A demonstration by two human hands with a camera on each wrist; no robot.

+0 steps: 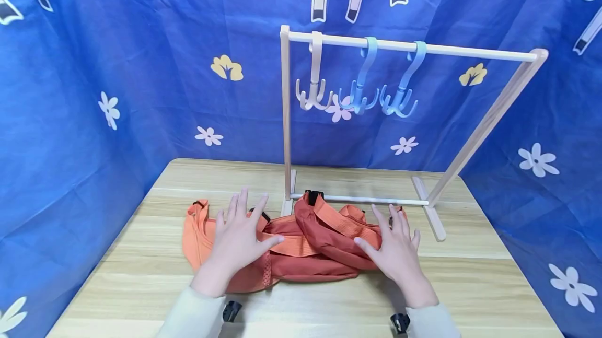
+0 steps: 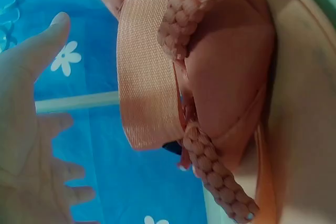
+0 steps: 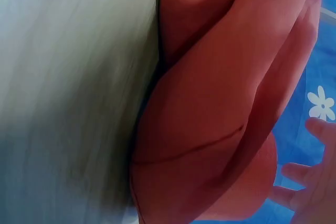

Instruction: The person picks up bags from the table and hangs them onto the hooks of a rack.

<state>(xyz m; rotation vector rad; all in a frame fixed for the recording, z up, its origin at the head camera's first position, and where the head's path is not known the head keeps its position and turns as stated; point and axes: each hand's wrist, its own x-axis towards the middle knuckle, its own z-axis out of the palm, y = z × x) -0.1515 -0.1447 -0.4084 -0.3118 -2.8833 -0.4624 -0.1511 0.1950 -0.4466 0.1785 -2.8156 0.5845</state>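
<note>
A folded orange and rust-red fabric bag [image 1: 315, 270] with wide webbing straps lies on the table, spread from left to right. A black buckle [image 1: 315, 197] sticks up along its far edge. Over the bag's left part is my left hand [image 1: 240, 241], fingers spread and straight. My right hand [image 1: 397, 249] is at its right end, also with fingers spread. Neither hand grips anything. The left wrist view has an orange strap [image 2: 149, 61] and a bumpy honeycomb-textured band [image 2: 215, 174] beside the hand. In the right wrist view, smooth red cloth [image 3: 210, 103] fills the middle.
Behind the bag stands a wooden rack [image 1: 285, 118] with a white top bar [image 1: 470, 51]. From the bar hang a white hook hanger [image 1: 316, 66] and two blue hook hangers [image 1: 368, 66]. A blue patterned curtain [image 1: 155, 92] surrounds the wooden table [image 1: 479, 286].
</note>
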